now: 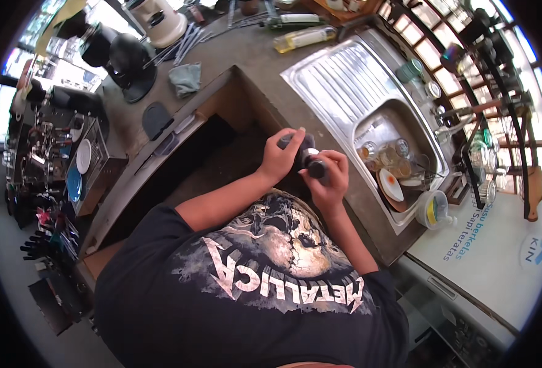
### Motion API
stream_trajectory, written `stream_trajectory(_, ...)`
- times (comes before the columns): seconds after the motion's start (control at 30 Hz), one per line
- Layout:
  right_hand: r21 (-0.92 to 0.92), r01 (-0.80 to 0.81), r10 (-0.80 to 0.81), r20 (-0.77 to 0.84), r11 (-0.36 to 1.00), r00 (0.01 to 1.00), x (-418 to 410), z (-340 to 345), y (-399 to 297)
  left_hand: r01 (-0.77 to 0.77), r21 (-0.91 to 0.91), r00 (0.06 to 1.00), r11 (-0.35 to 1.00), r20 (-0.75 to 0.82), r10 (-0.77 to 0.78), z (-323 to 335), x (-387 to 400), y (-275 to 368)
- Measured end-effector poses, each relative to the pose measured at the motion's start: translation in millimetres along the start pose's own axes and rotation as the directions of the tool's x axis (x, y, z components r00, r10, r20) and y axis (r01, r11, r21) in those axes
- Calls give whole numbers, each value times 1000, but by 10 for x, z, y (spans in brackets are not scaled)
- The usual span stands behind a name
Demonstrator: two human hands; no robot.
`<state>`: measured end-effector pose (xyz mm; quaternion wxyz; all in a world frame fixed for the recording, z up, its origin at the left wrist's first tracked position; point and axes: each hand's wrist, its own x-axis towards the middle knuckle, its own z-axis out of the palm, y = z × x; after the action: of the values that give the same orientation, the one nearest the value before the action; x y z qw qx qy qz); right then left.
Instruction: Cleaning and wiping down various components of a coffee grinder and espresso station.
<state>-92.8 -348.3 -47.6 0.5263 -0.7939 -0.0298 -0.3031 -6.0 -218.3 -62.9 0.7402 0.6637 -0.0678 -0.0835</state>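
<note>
My two hands are close together in front of my chest, at the corner of the counter. My left hand (pixel 280 156) is closed around a dark grey cloth or pad (pixel 288 140). In my right hand (pixel 329 180) is a dark object with a silver band and a round black end (pixel 317 168), perhaps a handled coffee tool; its far part is hidden by the cloth and fingers. The cloth meets the object between my hands. To the right lies a steel sink (pixel 436 154) holding glasses and a white plate (pixel 390 185).
The grey counter (pixel 225 50) bends around me. On it are a coffee grinder (pixel 128 69), a light blue cloth (pixel 185 79), a dark mat (pixel 156 120) and a bottle of yellow liquid (pixel 305 38). An espresso machine (pixel 45 147) stands left; a plastic tub (pixel 433 210) is beside the sink.
</note>
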Motion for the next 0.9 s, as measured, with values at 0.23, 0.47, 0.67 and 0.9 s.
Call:
stream_trajectory(0.23,527,-351,354,101,774,930,8,1115,-353,-256,-329,955,909,58,290,-929,-219,411)
stream_trajectory(0.47,364,-253,145,298,897,943,-117,2119,-737,93,-724,982,684,-47,-183,-1939,-348,366)
stream_trajectory(0.67,237,-306,141,529,922,837,-108,2616,-1067,154,-881,987,446,154,-37,-2706,-642,549)
stream_trajectory(0.9,165,-561,332,661,811,673,-141,3075,-1143,-63,-830,995,554,-97,-31,-3031,-772,397)
